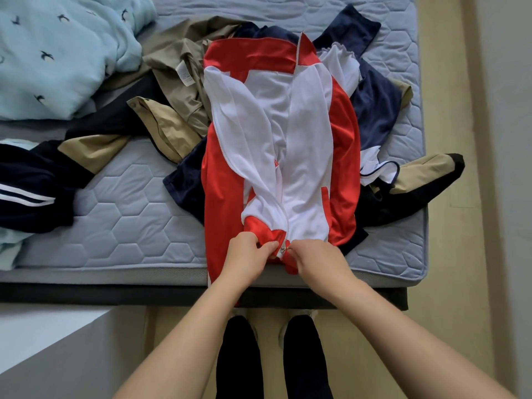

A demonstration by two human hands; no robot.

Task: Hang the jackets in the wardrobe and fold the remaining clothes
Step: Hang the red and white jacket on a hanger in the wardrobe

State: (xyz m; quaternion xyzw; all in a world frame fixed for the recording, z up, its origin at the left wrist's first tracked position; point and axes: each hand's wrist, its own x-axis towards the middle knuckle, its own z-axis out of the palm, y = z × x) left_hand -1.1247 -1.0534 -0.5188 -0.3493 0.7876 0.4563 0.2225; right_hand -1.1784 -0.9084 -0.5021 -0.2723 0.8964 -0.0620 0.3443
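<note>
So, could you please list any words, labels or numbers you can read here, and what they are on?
No text is readable.
White tag on the khaki garment: print too blurred.
Small red mark inside the red and white jacket: too small to read.
</note>
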